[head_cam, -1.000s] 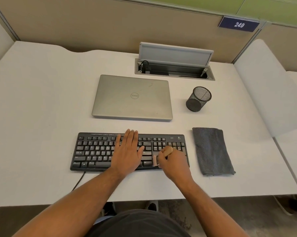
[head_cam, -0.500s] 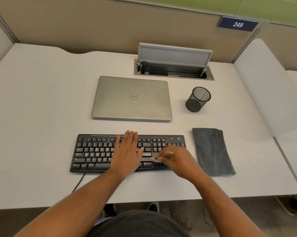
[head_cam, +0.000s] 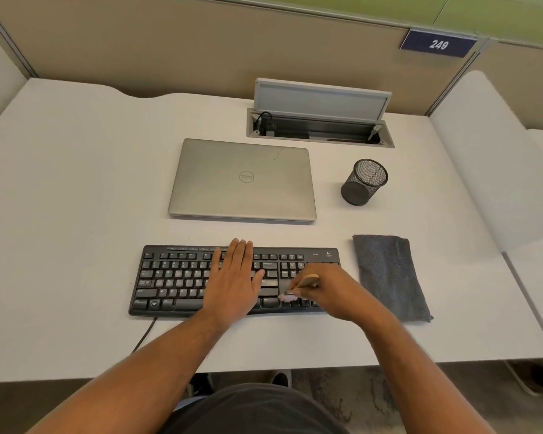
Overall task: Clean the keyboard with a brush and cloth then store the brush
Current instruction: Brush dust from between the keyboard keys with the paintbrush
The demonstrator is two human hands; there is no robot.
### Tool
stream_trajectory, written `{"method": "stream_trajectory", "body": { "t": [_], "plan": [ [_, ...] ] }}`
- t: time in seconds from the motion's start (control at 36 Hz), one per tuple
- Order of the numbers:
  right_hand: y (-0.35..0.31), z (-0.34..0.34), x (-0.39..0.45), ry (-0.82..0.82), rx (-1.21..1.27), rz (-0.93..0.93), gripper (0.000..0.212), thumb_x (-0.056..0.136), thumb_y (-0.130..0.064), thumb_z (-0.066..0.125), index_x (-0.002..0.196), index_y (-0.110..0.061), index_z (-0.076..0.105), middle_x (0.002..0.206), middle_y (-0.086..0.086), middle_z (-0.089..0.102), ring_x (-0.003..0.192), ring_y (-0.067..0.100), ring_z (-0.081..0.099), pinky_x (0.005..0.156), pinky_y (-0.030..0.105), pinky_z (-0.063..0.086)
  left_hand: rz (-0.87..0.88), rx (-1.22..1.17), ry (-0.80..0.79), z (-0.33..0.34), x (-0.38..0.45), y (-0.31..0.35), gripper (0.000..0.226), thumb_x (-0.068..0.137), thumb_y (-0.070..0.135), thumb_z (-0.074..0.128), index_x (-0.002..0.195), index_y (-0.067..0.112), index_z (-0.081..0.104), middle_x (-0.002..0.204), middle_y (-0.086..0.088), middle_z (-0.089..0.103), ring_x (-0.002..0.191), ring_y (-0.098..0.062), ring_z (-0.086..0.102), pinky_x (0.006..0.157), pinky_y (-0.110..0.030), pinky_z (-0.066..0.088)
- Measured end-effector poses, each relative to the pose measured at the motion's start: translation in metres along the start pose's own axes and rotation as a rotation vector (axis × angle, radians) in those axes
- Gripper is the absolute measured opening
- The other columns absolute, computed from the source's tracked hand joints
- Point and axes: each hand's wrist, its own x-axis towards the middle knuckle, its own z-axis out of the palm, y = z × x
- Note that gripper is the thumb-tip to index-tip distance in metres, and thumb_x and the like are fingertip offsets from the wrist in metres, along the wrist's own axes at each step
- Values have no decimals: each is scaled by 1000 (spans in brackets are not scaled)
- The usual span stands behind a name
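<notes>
A black keyboard (head_cam: pixel 176 278) lies near the front edge of the white desk (head_cam: pixel 76 198). My left hand (head_cam: pixel 234 278) rests flat on its middle keys, fingers straight. My right hand (head_cam: pixel 332 291) grips a small brush (head_cam: pixel 306 281) with a wooden handle; its pale bristles touch the keys at the lower right of the keyboard. The hand hides the number pad. A folded grey cloth (head_cam: pixel 387 275) lies on the desk just right of the keyboard. A black mesh pen cup (head_cam: pixel 364 181) stands behind the cloth.
A shut silver laptop (head_cam: pixel 243 180) lies behind the keyboard. Further back a cable tray (head_cam: pixel 320 130) in the desk stands with its lid up. The keyboard's cable (head_cam: pixel 143 336) runs off the front edge. A white divider panel (head_cam: pixel 495 158) borders the desk on the right.
My right hand has shifted to the right along the keyboard with the brush, and the handle now lies lower and more sideways. The left hand has stayed in place.
</notes>
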Motion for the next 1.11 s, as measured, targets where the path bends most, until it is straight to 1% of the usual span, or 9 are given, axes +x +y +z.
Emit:
{"method": "stream_trajectory", "body": {
  "t": [0.19,0.39,0.44,0.53,0.61,0.78,0.89,1.0,1.11],
  "plan": [
    [12,-13,-2,-22,-217,62,11,97,-22,68,96,-21,79,99,-10,73,93,12,66,87,38,54,-2,0,7,0,0,0,73,104,56,11,163,13,12,169,-8,18,158,-22,7,127,-52,5],
    [-2,0,6,6,-60,-74,12,99,-25,69,104,-24,80,99,-17,68,91,-2,60,81,14,47,-2,-5,2,-1,0,0,72,106,56,16,163,13,9,170,-8,15,158,-22,4,127,-53,4],
    [-4,5,11,-12,-107,-83,14,100,-25,67,102,-22,80,100,-13,70,91,1,61,81,16,48,1,-4,-2,0,-1,0,72,106,56,15,163,13,8,170,-8,14,158,-22,3,127,-53,5],
    [-1,7,21,39,-178,-81,14,100,-24,67,98,-18,80,100,-5,72,91,9,64,85,30,52,-3,-3,-2,1,0,0,72,105,56,12,163,13,9,170,-8,15,158,-22,4,127,-53,5],
    [-1,5,23,126,-141,-67,13,98,-25,69,96,-19,80,99,-5,71,89,10,62,80,27,50,-3,1,-4,1,1,0,74,104,57,10,163,14,8,170,-8,15,158,-22,5,127,-53,5],
    [7,-7,11,36,-113,118,21,96,-26,64,81,-13,74,85,0,73,83,17,67,77,40,56,2,6,0,1,0,-1,74,104,56,10,163,13,11,169,-8,18,158,-23,8,127,-52,5],
    [5,-12,4,70,-124,224,40,102,-23,51,64,-13,56,58,-3,57,53,12,51,51,27,39,1,3,14,1,1,-1,73,104,56,12,163,12,15,168,-9,22,157,-24,11,126,-52,6],
    [10,-3,1,254,18,289,36,99,-28,53,65,-18,63,75,-4,72,68,12,66,67,35,56,4,10,9,0,0,-1,74,104,57,10,163,12,13,169,-9,20,158,-23,9,127,-52,6],
    [10,6,-8,209,29,334,34,100,-24,49,74,-8,65,68,4,73,67,23,70,67,43,59,6,19,3,0,0,-1,73,104,56,11,163,12,12,169,-9,19,158,-23,9,127,-52,6]
  ]
}}
